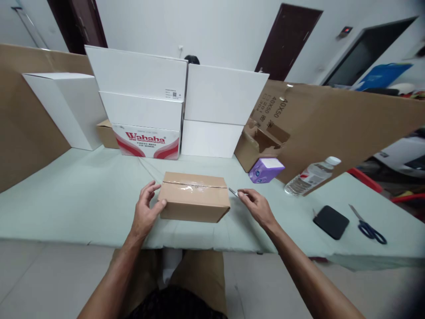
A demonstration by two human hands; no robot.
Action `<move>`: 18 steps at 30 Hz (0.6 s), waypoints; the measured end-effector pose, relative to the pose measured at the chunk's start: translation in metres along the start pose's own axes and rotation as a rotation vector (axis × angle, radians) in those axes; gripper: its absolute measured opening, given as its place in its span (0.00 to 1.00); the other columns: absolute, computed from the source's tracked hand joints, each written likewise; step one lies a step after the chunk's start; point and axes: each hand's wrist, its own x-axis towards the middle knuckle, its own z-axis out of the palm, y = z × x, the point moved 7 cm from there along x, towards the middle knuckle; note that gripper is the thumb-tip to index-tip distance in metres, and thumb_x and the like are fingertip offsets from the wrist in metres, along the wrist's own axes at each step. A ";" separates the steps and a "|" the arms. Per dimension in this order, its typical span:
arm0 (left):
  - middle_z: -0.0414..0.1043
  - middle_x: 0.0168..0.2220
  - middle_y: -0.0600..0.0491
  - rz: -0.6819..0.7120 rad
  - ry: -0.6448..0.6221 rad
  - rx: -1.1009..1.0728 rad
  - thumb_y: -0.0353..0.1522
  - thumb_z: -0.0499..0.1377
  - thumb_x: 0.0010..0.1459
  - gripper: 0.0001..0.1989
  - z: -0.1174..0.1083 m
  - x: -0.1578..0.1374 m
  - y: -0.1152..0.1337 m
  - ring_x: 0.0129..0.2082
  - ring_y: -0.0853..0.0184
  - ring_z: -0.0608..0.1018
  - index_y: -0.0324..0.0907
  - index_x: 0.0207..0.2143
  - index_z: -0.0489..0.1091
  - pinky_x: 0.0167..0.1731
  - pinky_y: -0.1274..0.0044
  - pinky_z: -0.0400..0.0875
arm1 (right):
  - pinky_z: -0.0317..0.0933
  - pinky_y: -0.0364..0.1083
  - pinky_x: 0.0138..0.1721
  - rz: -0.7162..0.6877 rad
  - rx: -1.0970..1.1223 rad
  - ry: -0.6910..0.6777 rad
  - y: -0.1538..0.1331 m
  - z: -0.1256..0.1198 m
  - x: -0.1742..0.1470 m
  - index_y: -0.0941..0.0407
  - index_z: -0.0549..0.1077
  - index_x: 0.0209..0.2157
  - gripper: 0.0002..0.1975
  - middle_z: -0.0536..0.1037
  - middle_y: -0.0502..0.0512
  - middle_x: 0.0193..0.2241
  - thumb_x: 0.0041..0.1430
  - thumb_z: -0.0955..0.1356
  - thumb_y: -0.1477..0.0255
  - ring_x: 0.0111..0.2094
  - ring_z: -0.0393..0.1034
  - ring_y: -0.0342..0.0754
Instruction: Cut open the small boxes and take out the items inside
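A closed brown cardboard box (194,195) lies on the green-covered table, with shiny clear tape across the top seam. My left hand (148,208) grips the box's left end, its thumb at the near top corner and its fingers by the far left corner. Beside the right end, my right hand (255,204) is closed on a slim utility knife (233,192). Its thin grey tip points at the box, seemingly just apart from it. Most of the knife is hidden in my fingers.
A Wahaha carton (148,141) and white boxes stand at the back. To the right are an open brown box (250,150), a purple tissue pack (262,173), a water bottle (312,177), a black pad (331,222) and scissors (368,228). Cardboard panels (338,119) flank the table.
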 end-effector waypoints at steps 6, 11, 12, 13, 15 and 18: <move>0.60 0.69 0.42 0.052 0.010 -0.071 0.36 0.67 0.54 0.10 0.006 -0.009 0.019 0.70 0.49 0.64 0.44 0.36 0.71 0.68 0.56 0.58 | 0.67 0.56 0.56 -0.333 0.447 0.164 -0.067 -0.020 -0.040 0.51 0.74 0.52 0.21 0.75 0.61 0.59 0.61 0.71 0.56 0.59 0.70 0.59; 0.67 0.65 0.42 -0.030 0.028 -0.102 0.36 0.68 0.52 0.24 0.010 -0.008 0.016 0.67 0.52 0.68 0.44 0.51 0.69 0.69 0.56 0.56 | 0.64 0.61 0.57 -0.288 0.383 0.219 -0.077 -0.020 -0.050 0.52 0.70 0.56 0.26 0.78 0.62 0.54 0.59 0.73 0.58 0.55 0.72 0.60; 0.69 0.63 0.41 -0.054 0.036 -0.086 0.36 0.68 0.52 0.26 0.010 -0.008 0.016 0.66 0.52 0.70 0.44 0.53 0.69 0.68 0.56 0.58 | 0.64 0.61 0.56 -0.273 0.357 0.210 -0.077 -0.021 -0.050 0.52 0.69 0.57 0.28 0.79 0.62 0.53 0.58 0.73 0.58 0.54 0.73 0.61; 0.70 0.61 0.41 -0.072 0.040 -0.071 0.37 0.68 0.52 0.27 0.011 -0.008 0.016 0.64 0.52 0.71 0.43 0.54 0.69 0.67 0.56 0.59 | 0.65 0.61 0.54 -0.261 0.329 0.192 -0.077 -0.020 -0.049 0.53 0.70 0.57 0.28 0.79 0.62 0.52 0.58 0.73 0.59 0.52 0.74 0.61; 0.72 0.59 0.42 -0.098 0.044 -0.069 0.38 0.67 0.51 0.26 0.014 -0.008 0.018 0.60 0.52 0.74 0.42 0.52 0.69 0.64 0.57 0.64 | 0.66 0.59 0.50 -0.237 0.290 0.148 -0.077 -0.020 -0.045 0.53 0.73 0.54 0.24 0.80 0.60 0.47 0.58 0.72 0.59 0.46 0.75 0.59; 0.73 0.58 0.42 -0.113 0.059 -0.091 0.38 0.67 0.51 0.25 0.016 -0.010 0.020 0.58 0.52 0.76 0.42 0.51 0.69 0.61 0.58 0.67 | 0.67 0.56 0.48 -0.212 0.328 0.117 -0.079 -0.018 -0.041 0.53 0.74 0.51 0.22 0.80 0.57 0.40 0.56 0.72 0.61 0.41 0.74 0.56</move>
